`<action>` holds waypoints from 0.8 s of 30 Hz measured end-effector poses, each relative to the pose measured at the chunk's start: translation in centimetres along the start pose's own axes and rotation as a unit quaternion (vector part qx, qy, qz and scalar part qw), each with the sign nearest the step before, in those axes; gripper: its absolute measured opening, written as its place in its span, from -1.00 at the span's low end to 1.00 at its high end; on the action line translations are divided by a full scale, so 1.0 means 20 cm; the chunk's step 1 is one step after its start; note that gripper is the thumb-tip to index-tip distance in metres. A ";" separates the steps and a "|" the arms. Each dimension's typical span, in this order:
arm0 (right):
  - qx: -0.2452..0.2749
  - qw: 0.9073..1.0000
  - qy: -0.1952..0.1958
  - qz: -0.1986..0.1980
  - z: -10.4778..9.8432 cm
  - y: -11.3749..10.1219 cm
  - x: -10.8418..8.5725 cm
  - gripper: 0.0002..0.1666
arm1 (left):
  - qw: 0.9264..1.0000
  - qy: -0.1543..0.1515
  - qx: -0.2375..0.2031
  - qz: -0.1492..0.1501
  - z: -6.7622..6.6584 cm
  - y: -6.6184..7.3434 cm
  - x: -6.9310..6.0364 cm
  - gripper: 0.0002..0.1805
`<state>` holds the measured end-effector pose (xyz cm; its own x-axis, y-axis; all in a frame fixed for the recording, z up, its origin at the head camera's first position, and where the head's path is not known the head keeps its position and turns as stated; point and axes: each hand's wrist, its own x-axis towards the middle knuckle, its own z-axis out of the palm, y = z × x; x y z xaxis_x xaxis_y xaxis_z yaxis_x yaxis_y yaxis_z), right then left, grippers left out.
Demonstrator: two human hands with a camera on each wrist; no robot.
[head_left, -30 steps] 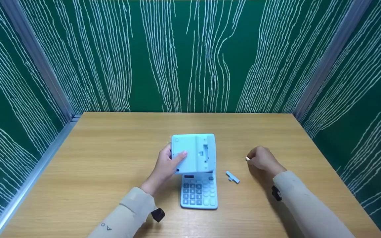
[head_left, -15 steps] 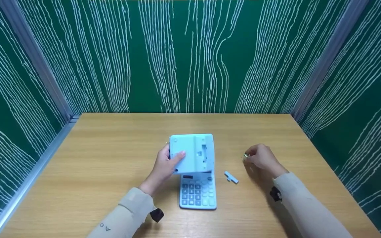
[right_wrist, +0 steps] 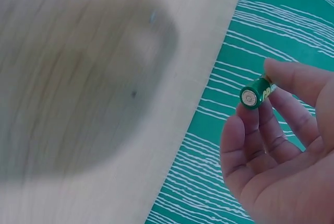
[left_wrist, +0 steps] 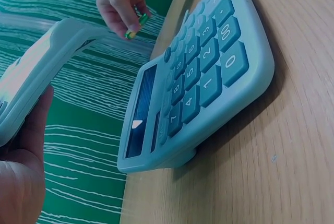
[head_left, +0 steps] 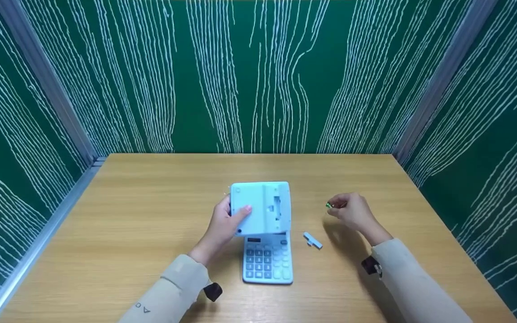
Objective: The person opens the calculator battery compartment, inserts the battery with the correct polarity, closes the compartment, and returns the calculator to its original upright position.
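A pale blue calculator (head_left: 258, 199) is held by my left hand (head_left: 220, 229), its back turned up and the thumb lying across it. An uncovered battery compartment shows as a slot on the right part of that back. Below it, a second pale blue calculator (head_left: 267, 262) lies keys up on the table, its top end partly covered in the head view; its keys (left_wrist: 210, 54) and display show in the left wrist view. To the right, my right hand (head_left: 353, 212) pinches a small green battery (right_wrist: 255, 93) between thumb and fingertips, above the tabletop.
A small light blue battery cover (head_left: 313, 240) lies on the wooden table (head_left: 159, 188), between the lying calculator and my right hand. Green walls (head_left: 213, 89) with white wavy lines stand behind and on both sides of the table.
My right hand has moved slightly left and away from me, turning the battery so its green side shows. The left hand and its calculator have stayed almost still.
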<state>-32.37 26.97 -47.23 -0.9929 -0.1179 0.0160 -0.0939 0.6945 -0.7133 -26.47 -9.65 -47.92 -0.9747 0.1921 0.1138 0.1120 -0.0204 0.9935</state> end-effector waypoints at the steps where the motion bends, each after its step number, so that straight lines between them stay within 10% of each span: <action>1: 0.004 1.000 0.001 -0.004 0.00 0.00 0.00 -0.76 | 1.000 -0.001 0.000 -0.001 0.00 0.00 0.00 -0.38; 24: 0.079 0.991 0.073 -0.082 0.06 -0.17 -0.12 -0.78 | 1.000 -0.005 -0.005 0.014 0.02 -0.01 0.01 -0.41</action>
<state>-29.53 24.15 -45.69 -0.9661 -0.1084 0.2342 -0.2544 0.5535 -0.7930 -26.70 -9.22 -48.07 -0.9694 0.2010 0.1411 0.1368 -0.0354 0.9900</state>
